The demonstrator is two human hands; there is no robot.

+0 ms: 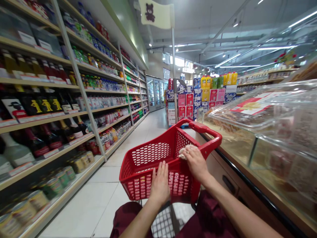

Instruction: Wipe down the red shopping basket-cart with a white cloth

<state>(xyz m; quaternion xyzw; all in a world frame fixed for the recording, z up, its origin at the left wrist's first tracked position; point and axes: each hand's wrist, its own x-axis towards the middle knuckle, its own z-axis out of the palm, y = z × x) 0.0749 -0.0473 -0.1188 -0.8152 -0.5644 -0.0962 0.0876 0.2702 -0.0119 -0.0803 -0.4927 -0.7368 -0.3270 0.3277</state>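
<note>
A red plastic shopping cart basket with perforated walls stands right in front of me, its handle at the right end. My left hand lies against the near side wall, fingers stretched out and their tips at the top rim. Under the bent fingers of my right hand is a crumpled white cloth, pressed on the rim close to the handle. Part of the cloth is hidden by that hand. A wire rack shows below the basket.
Tall drink shelves line the left side. To the right runs a display counter with clear plastic packs on it. Stacked boxes stand ahead by a pole with a bear flag. A tiled aisle leads to glass-door coolers.
</note>
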